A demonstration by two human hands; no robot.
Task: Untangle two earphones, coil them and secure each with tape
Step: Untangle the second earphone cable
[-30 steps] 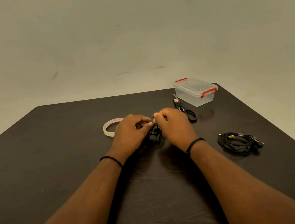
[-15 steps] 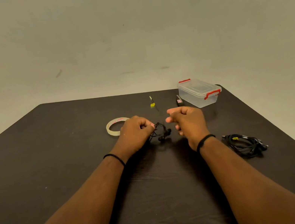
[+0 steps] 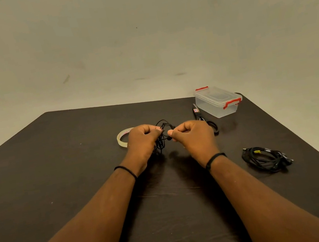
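- My left hand point(image 3: 142, 141) grips the tangled earphone point(image 3: 162, 136).
- My right hand point(image 3: 194, 135) pinches its wire.
- Coiled earphone point(image 3: 266, 158) lies well right; tape point(image 3: 122, 138) behind left hand.

Far right corner of the dark table point(image 3: 58, 181)

A clear lidded box point(image 3: 217, 102) with red clips — black-handled scissors point(image 3: 204, 118) just beside it.
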